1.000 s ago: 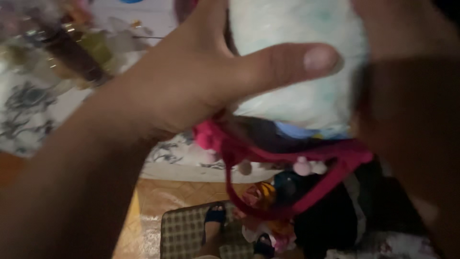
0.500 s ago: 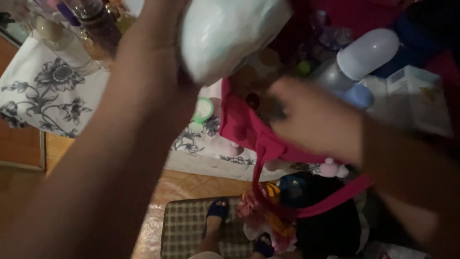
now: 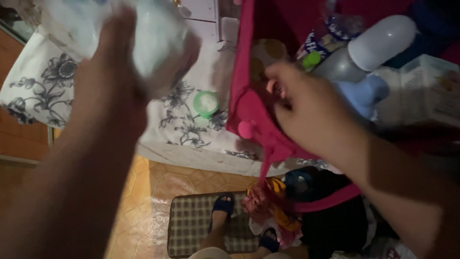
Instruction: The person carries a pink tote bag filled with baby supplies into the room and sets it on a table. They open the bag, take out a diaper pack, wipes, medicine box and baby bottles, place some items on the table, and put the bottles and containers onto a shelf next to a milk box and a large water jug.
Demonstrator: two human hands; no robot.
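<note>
The left hand (image 3: 112, 81) is gripping a soft white packet (image 3: 143, 38), blurred and crinkled, raised above the flowered cloth (image 3: 187, 124). The right hand (image 3: 311, 115) is pinching the rim of the pink bag (image 3: 258, 124), which is holding bottles (image 3: 369, 48).

A home; floral bedsheet (image 3: 43, 91), tiled floor (image 3: 153, 192), checked mat (image 3: 191, 225).
</note>
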